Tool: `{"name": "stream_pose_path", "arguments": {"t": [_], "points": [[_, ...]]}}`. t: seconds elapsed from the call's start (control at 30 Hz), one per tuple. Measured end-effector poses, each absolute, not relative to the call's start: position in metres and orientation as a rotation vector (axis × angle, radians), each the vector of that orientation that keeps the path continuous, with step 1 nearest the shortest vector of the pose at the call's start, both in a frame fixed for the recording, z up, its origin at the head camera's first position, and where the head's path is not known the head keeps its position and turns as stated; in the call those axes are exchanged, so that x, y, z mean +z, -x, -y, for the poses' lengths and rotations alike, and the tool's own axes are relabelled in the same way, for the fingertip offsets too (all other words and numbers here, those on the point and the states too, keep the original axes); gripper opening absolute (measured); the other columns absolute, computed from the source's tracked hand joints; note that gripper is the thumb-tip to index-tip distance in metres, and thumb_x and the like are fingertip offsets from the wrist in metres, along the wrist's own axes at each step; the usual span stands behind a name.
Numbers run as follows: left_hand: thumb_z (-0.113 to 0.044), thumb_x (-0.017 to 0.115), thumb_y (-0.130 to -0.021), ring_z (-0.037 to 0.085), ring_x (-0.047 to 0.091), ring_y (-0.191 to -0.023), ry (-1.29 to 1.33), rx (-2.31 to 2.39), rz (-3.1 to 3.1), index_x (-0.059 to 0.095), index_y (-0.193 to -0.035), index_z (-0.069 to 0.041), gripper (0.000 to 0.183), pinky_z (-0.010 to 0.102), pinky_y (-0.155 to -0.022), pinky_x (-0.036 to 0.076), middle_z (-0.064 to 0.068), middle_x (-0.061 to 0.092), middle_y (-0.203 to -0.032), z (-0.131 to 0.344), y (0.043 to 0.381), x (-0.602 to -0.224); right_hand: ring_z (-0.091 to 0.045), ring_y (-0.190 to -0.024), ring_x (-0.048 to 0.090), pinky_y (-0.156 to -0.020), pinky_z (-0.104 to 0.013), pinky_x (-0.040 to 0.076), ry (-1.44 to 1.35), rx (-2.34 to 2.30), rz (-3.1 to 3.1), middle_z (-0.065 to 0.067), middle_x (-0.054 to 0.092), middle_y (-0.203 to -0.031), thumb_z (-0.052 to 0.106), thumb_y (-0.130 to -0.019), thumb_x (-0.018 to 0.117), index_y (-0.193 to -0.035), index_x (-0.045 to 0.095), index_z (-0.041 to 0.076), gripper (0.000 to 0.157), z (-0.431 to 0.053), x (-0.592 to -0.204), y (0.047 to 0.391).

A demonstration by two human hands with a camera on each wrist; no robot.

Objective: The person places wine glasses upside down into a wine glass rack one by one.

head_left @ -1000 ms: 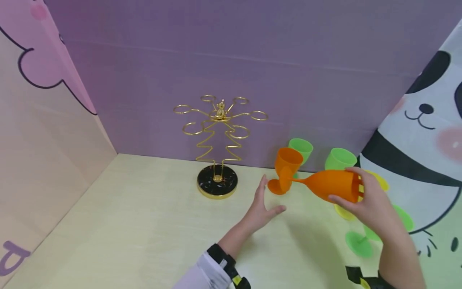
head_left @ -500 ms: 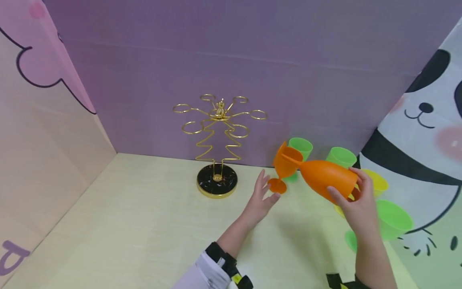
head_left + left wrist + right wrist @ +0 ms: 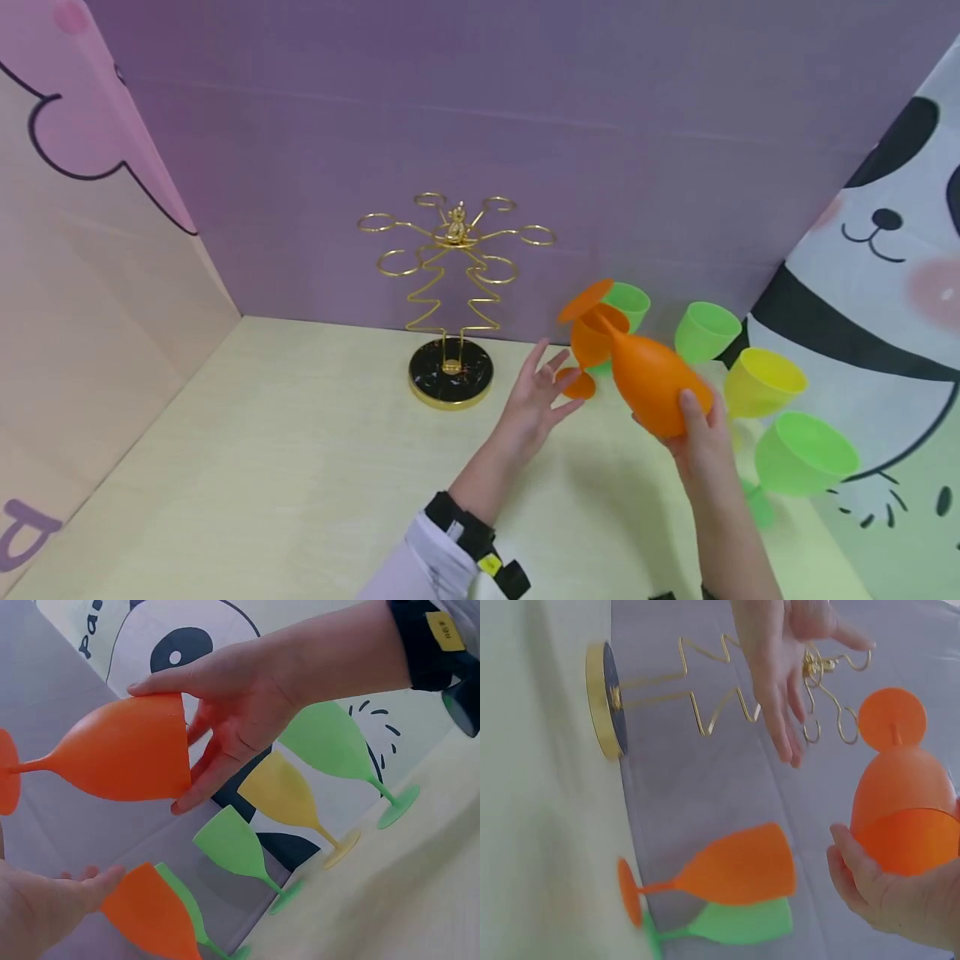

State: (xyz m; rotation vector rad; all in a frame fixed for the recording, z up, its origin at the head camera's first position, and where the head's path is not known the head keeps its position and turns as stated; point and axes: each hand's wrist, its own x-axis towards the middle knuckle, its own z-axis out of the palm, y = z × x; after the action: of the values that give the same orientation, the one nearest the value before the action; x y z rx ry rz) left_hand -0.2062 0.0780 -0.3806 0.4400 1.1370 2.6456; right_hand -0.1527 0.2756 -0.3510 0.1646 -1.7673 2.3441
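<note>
My right hand point(image 3: 701, 437) holds an orange plastic wine glass point(image 3: 651, 385) by its bowl, close to the rim. The glass is tipped over in the air, its foot pointing up and to the left. In the left wrist view, the thumb and fingers grip the bowl point(image 3: 124, 754) from opposite sides. My left hand point(image 3: 527, 407) is empty, fingers spread, left of the held glass. Just beyond its fingertips a second orange wine glass point(image 3: 739, 864) stands upright, partly covered by the held one in the head view. A gold wire glass rack point(image 3: 452, 372) on a round black base stands left of both hands.
A green wine glass point(image 3: 633, 302) stands behind the standing orange one. Further right are another green glass point(image 3: 705, 332), a yellow one point(image 3: 761, 385) and a nearer green one point(image 3: 804, 454). A purple backdrop point(image 3: 337, 167) closes off the table's back.
My right hand has moved left and turned the orange wine glass from nearly level to foot-up. The left hand has stayed nearly in place, turning slightly.
</note>
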Motion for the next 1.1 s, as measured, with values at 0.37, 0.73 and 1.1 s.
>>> {"name": "stream_pose_path", "arguments": {"t": [0.37, 0.73, 1.1], "points": [[-0.066, 0.064, -0.062, 0.030, 0.032, -0.129, -0.790, 2.458, -1.402, 0.008, -0.146, -0.019, 0.112, 0.050, -0.100, 0.037, 0.014, 0.020, -0.149, -0.071, 0.217, -0.366, -0.037, -0.116, 0.046, -0.100, -0.048, 0.037, -0.135, 3.314, 1.106, -0.008, 0.046, -0.124, 0.044, -0.096, 0.037, -0.129, 0.036, 0.024, 0.039, -0.263, -0.371, 0.155], [-0.072, 0.059, -0.061, 0.022, 0.036, -0.126, -0.971, 2.129, -1.797, 0.003, -0.145, -0.034, 0.107, 0.036, -0.098, 0.041, 0.008, 0.023, -0.148, -0.060, 0.218, -0.359, -0.039, -0.121, 0.040, -0.103, -0.042, 0.035, -0.072, 3.476, 0.935, -0.014, 0.045, -0.126, 0.055, -0.091, 0.038, -0.129, 0.039, 0.024, 0.049, -0.238, -0.386, 0.143], [-0.057, 0.064, -0.073, 0.017, 0.038, -0.123, -1.038, 2.001, -1.788, 0.014, -0.143, -0.035, 0.088, 0.033, -0.097, 0.042, 0.005, 0.025, -0.146, -0.050, 0.212, -0.364, -0.036, -0.125, 0.036, -0.102, -0.038, 0.036, 0.007, 3.497, 0.879, -0.013, 0.041, -0.130, 0.061, -0.087, 0.042, -0.136, 0.022, 0.035, 0.059, -0.223, -0.389, 0.136]]}}
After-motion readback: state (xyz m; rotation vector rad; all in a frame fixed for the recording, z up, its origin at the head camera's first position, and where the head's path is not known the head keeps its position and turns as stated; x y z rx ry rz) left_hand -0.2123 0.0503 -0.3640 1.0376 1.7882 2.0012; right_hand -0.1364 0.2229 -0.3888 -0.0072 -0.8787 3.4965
